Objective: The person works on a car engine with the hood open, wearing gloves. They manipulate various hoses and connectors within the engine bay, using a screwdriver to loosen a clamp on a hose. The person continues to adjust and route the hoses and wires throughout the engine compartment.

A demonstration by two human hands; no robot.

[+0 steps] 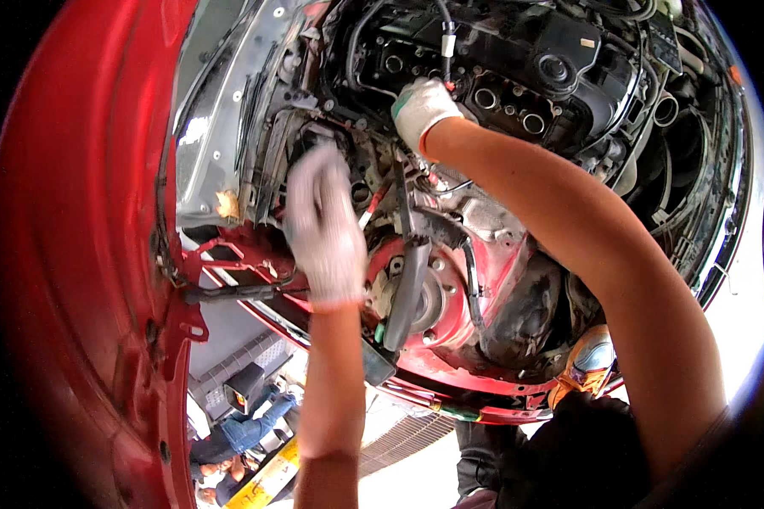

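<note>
I am leaning over the engine bay of a red car, with white knit gloves on both hands. My right hand (426, 110) is curled against the near edge of the black engine top (505, 76), beside a row of round holes. Its fingertips are turned away, so whatever they grip is hidden. A black hose (447, 64) with a white collar comes down just beyond this hand. My left hand (327, 225) is smeared by motion over dark parts left of the engine. Close to it lie a slim red and white piece (373, 205) and a dark grey flat strip (409, 293).
The raised red hood (85, 254) fills the left side, held by a black strut (229, 293). Below my hands is a red strut tower (437, 310). A dry leaf (227, 204) lies on the grey panel. Another person in blue jeans (259, 424) is at lower left, near a yellow beam (267, 479).
</note>
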